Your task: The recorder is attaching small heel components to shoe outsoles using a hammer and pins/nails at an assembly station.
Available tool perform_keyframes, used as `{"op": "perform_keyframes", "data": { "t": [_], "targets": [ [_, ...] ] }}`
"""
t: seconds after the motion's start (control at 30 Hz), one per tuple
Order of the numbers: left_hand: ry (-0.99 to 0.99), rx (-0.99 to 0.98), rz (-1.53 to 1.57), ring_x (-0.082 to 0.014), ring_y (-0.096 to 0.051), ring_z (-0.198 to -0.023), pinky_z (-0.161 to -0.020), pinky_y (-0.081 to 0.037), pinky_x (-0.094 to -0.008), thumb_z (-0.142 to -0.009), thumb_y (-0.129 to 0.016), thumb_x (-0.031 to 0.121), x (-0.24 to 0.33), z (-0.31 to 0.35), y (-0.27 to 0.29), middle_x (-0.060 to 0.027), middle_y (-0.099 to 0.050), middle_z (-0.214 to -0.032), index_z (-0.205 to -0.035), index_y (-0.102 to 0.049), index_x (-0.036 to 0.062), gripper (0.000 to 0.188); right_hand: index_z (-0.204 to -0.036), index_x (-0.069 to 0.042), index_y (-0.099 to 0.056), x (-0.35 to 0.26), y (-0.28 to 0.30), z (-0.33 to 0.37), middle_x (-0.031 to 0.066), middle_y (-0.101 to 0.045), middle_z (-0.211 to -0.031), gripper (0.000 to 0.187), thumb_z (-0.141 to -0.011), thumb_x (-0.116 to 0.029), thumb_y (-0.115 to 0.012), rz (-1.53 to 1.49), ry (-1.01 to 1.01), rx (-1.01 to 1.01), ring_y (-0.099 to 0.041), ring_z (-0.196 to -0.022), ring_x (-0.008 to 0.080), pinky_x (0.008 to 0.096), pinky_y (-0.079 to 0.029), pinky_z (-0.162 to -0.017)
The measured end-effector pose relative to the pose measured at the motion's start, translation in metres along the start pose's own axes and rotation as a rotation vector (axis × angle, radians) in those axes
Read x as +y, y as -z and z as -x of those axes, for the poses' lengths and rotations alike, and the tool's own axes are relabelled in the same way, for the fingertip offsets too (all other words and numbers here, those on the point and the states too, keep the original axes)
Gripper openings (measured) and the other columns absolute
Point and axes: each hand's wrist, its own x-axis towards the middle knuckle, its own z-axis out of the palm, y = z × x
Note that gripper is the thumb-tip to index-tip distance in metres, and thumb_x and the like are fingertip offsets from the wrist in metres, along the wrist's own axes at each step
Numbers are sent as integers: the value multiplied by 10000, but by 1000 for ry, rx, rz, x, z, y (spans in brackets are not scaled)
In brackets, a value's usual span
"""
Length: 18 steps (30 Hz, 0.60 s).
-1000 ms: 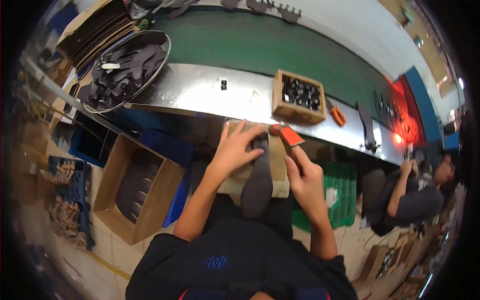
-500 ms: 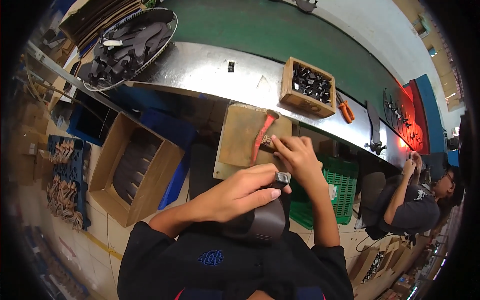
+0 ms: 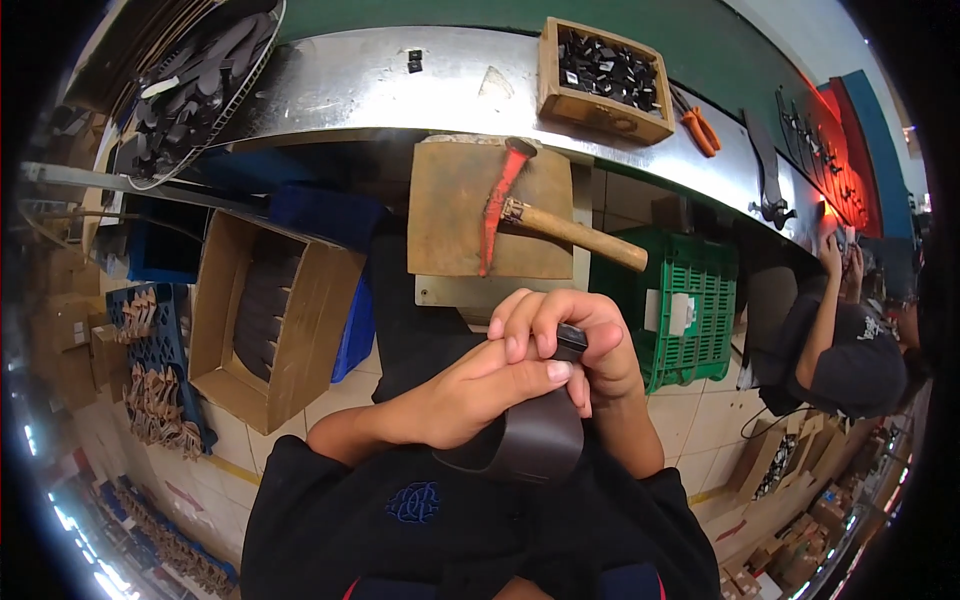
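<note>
A dark brown shoe sole (image 3: 535, 440) with a heel is held close to my chest, its curved part hanging below my hands. A small black heel tip (image 3: 570, 343) shows at the end pointing up between my fingers. My left hand (image 3: 490, 392) is closed around the heel, thumb beside the tip. My right hand (image 3: 590, 340) is closed on the same end, fingers curled over the tip. Beyond them a hammer (image 3: 570, 234) with a red head and wooden handle lies on a brown pounding block (image 3: 445, 215), touched by neither hand.
On the metal bench edge (image 3: 350, 85) stand a wooden box (image 3: 605, 112) of small black pieces, orange-handled pliers (image 3: 700, 132) and a basket of soles (image 3: 262, 75). A cardboard box (image 3: 315, 335) stands left, a green crate (image 3: 700, 320) right. Another person (image 3: 850, 350) works far right.
My right hand has left the hammer and come back to the sole, closing on its heel end beside my left hand. The hammer stays lying on the block. The view has shifted.
</note>
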Motion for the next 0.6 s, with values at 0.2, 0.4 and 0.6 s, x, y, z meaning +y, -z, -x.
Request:
{"op": "perform_keyframes", "data": {
  "t": [0.2, 0.4, 0.6],
  "targets": [
    [26, -27, 84, -186, -597, -1052, -979, -440, -320, -1059, -436, 238, -7, -7, -1, -112, -653, -1030, -1015, -642, -33, 344, -912, -60, -609, 8, -9, 14, 117, -649, -960, 660, -927, -712, -500, -201, -23, 192, -559, -1038, 284, 433, -429, -991],
    [38, -73, 77, -184, -593, -1062, -982, -433, -311, -1061, -442, 235, -10, -8, -9, -106, -641, -1035, -1012, -639, -38, 340, -876, -59, -644, 1, -4, 23, 79, -665, -870, 577, -949, -626, -566, -194, 27, 114, -561, -1038, 276, 429, -414, -999],
    [-6, -130, -23, -179, -596, -1054, -964, -438, -299, -1066, -449, 226, -18, -3, -10, -107, -640, -1036, -1026, -636, -40, 327, -932, -29, -649, 6, -8, 29, 101, -661, -870, 558, -966, -580, -568, -288, 91, 74, -576, -1019, 267, 448, -396, -1034]
  ]
}}
